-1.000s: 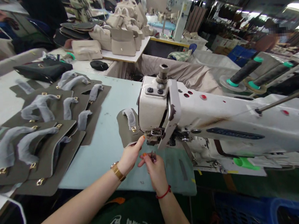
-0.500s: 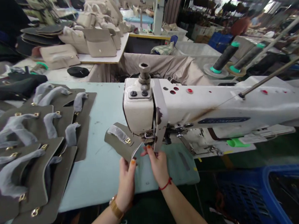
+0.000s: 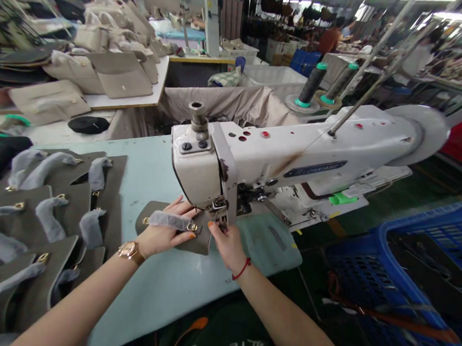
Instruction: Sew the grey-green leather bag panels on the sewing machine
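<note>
Left of the sewing machine (image 3: 254, 161) head, her left hand (image 3: 165, 233) lay flat and spread on the olive leather panel (image 3: 168, 234); her right hand (image 3: 226, 242), nearer the needle, pinched its edge.

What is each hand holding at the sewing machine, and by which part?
The left hand lies flat on the olive-grey leather flap piece, over its wrapped handle. The right hand pinches that piece's near edge, by the white sewing machine needle.

The left hand (image 3: 162, 234) has moved to lie flat on the olive flap (image 3: 198, 243).
</note>
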The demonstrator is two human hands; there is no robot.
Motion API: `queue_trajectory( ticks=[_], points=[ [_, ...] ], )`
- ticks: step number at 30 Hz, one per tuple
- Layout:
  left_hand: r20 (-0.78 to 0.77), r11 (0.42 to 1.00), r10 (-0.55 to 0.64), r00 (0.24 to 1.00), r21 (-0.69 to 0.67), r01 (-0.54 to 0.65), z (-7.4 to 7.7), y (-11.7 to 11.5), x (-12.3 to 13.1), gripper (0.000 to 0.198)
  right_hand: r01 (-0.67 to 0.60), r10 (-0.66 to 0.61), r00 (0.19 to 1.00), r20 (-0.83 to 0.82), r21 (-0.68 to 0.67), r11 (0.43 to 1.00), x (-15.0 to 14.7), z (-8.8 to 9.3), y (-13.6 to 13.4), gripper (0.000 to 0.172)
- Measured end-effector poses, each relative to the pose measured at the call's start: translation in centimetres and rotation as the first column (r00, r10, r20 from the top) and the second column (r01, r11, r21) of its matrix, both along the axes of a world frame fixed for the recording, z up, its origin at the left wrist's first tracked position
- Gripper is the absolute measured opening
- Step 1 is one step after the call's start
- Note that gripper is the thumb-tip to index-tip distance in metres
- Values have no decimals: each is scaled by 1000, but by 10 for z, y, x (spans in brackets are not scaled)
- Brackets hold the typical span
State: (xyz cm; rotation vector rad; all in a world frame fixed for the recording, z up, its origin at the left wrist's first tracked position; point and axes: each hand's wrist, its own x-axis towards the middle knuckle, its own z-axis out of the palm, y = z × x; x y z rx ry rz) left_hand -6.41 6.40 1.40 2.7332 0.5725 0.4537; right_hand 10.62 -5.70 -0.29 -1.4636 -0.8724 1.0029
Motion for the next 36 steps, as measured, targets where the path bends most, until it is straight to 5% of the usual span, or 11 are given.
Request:
queue_trajectory(
  ticks=[8, 16, 25, 36],
  points=[
    [-89, 983, 155, 984, 110, -145, 32, -42, 9, 47, -109, 107, 990, -90, -23, 994, 20, -1, -4, 35],
    [-109, 936, 341, 934, 131, -327, 40, -66, 23, 43, -173, 169, 983, -70, -46, 984, 35, 11, -11, 33],
    [12, 985, 155, 988, -75, -154, 49, -57, 25, 31, -318, 320, 944, 79, -32, 947, 42, 9, -48, 29],
    [24, 981, 147, 989, -128, -143, 47, -41, 30, 30, -260, 261, 965, 2, -57, 964, 34, 10, -38, 40]
  ],
)
